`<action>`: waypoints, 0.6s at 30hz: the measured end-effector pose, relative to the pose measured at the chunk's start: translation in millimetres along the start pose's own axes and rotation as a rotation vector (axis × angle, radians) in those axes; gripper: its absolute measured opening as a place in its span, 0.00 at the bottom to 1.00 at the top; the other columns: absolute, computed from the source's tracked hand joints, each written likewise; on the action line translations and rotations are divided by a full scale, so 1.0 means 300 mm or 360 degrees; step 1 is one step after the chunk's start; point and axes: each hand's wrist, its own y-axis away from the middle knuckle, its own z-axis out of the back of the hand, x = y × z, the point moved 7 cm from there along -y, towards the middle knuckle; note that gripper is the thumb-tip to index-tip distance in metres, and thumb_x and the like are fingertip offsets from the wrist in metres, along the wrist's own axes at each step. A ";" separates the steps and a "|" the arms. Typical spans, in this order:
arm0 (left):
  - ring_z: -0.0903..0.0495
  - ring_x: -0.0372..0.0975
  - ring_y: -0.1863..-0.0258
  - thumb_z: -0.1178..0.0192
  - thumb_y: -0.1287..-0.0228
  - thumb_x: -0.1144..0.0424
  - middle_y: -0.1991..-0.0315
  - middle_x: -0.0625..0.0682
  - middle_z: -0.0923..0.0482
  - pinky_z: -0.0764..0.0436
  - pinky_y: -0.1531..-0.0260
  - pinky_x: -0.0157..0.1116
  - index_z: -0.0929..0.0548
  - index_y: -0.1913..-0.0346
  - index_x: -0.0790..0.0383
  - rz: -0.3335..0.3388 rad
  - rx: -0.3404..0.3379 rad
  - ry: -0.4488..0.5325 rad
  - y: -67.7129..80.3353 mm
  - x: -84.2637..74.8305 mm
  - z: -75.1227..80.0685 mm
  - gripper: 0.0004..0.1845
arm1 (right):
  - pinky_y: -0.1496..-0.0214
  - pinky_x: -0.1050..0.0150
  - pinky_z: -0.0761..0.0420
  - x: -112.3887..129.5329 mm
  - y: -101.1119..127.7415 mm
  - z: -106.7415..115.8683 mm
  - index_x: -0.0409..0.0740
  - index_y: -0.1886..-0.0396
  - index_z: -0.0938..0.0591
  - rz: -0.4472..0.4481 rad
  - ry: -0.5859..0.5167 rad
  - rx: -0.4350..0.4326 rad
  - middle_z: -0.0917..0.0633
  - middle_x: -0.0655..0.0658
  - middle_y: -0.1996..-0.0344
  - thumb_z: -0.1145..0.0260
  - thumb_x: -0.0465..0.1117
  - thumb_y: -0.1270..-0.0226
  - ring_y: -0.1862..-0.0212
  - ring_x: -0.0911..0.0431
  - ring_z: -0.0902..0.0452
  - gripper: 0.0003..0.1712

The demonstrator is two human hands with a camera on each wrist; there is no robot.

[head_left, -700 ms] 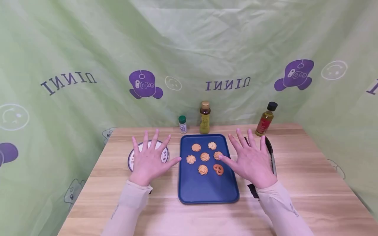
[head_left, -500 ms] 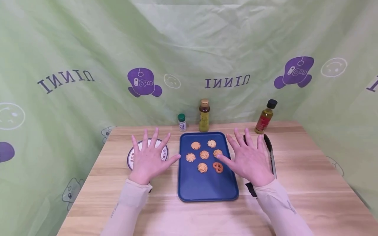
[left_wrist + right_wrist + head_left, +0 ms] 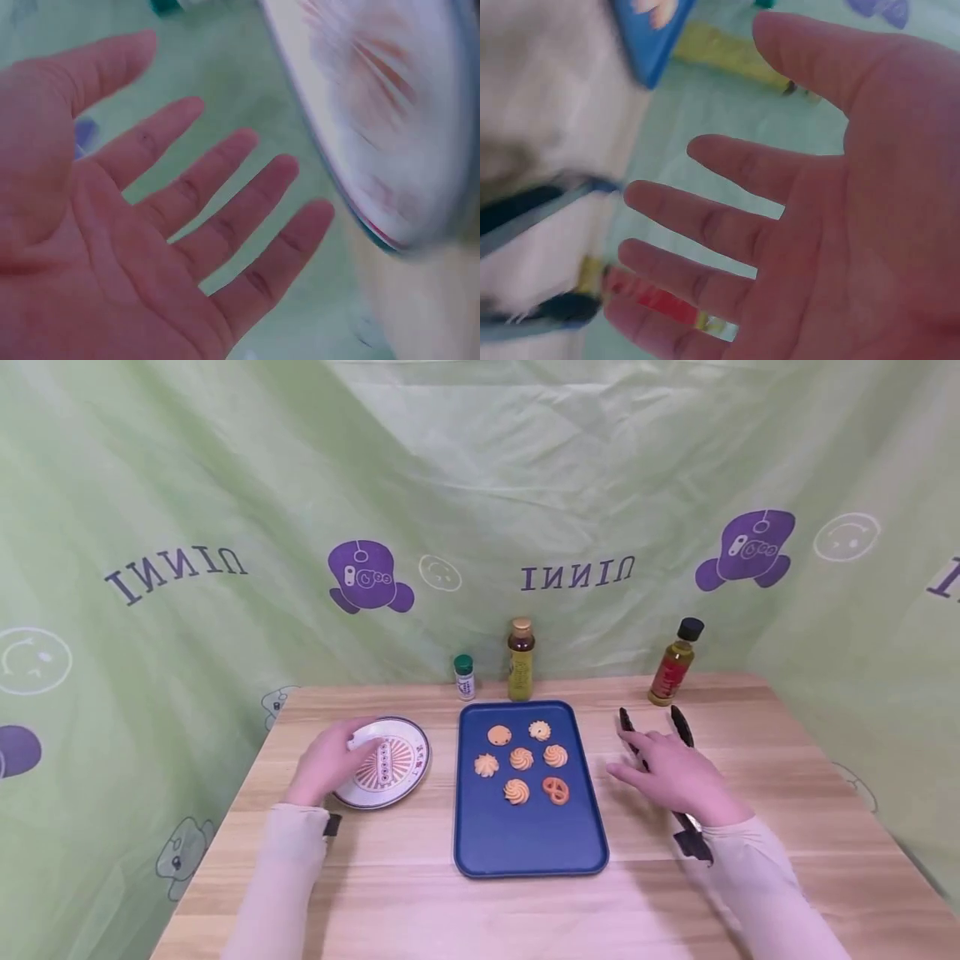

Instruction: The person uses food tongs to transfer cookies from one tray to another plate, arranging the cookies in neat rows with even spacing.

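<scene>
My left hand (image 3: 332, 762) is at the left side of a white plate (image 3: 390, 793) with a red striped pattern and covers part of its rim. Whether it touches the plate I cannot tell; in the left wrist view the fingers (image 3: 225, 225) are spread and apart from the plate. Over a pair of tongs (image 3: 682, 724) with black tips hovers my right hand (image 3: 675, 772), which hides their middle. The right wrist view has its fingers (image 3: 720, 225) spread with nothing held. Between the hands lies a blue tray (image 3: 531, 843) bearing several cookies (image 3: 521, 758) and a pretzel (image 3: 556, 790).
Behind the tray stand a small green-capped shaker (image 3: 464, 678) and a yellow-labelled bottle (image 3: 521, 662). A red-labelled bottle with a black cap (image 3: 672, 666) stands at the back right. A green printed cloth (image 3: 465, 485) hangs behind the wooden table (image 3: 810, 793).
Both hands, earlier held up with fingers spread, have lowered and parted. The left has moved left beside the plate, the right rightward over the tongs. More of the plate now shows.
</scene>
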 end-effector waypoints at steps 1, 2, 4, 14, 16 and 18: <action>0.25 0.68 0.23 0.38 0.15 0.50 0.21 0.70 0.25 0.23 0.24 0.73 0.24 0.19 0.61 0.0047 0.0005 0.0048 -0.003 0.037 0.007 0.31 | 0.33 0.25 0.15 -0.026 0.010 0.001 0.38 0.19 0.23 -0.0004 -0.0006 -0.0009 0.16 0.24 0.32 0.32 0.64 0.19 0.30 0.23 0.21 0.43; 0.24 0.67 0.24 0.39 0.15 0.50 0.22 0.70 0.25 0.21 0.25 0.72 0.24 0.19 0.62 0.0097 0.0000 0.0083 -0.005 0.074 0.015 0.31 | 0.32 0.24 0.15 -0.049 0.020 0.003 0.36 0.20 0.22 -0.0004 -0.0020 -0.0024 0.16 0.24 0.32 0.32 0.63 0.18 0.30 0.23 0.22 0.43; 0.22 0.68 0.26 0.41 0.14 0.52 0.21 0.72 0.26 0.20 0.27 0.71 0.25 0.18 0.65 0.0208 -0.0001 0.0145 0.000 0.143 0.025 0.31 | 0.30 0.23 0.17 -0.093 0.037 0.002 0.34 0.22 0.21 -0.0017 -0.0060 -0.0063 0.16 0.23 0.32 0.31 0.61 0.18 0.29 0.21 0.23 0.41; 0.11 0.52 0.50 0.40 0.14 0.57 0.26 0.78 0.26 0.03 0.51 0.42 0.34 0.16 0.73 0.0504 0.0172 0.0503 0.030 0.293 0.004 0.35 | 0.43 0.26 0.12 -0.290 0.100 -0.021 0.22 0.19 0.33 -0.0285 -0.0096 -0.0113 0.25 0.12 0.37 0.33 0.66 0.19 0.43 0.25 0.19 0.55; 0.12 0.42 0.58 0.38 0.15 0.59 0.29 0.77 0.24 0.04 0.61 0.34 0.34 0.16 0.74 0.0518 0.0205 0.0611 0.033 0.294 -0.003 0.35 | 0.47 0.27 0.11 -0.316 0.111 -0.036 0.19 0.18 0.37 -0.0348 -0.0097 -0.0086 0.26 0.10 0.38 0.33 0.69 0.21 0.46 0.25 0.18 0.60; 0.13 0.40 0.60 0.37 0.15 0.61 0.32 0.76 0.23 0.02 0.61 0.35 0.34 0.16 0.73 0.0538 0.0241 0.0696 0.035 0.295 -0.009 0.35 | 0.48 0.27 0.11 -0.334 0.114 -0.051 0.16 0.18 0.41 -0.0410 -0.0114 -0.0058 0.28 0.08 0.38 0.33 0.71 0.22 0.46 0.23 0.18 0.65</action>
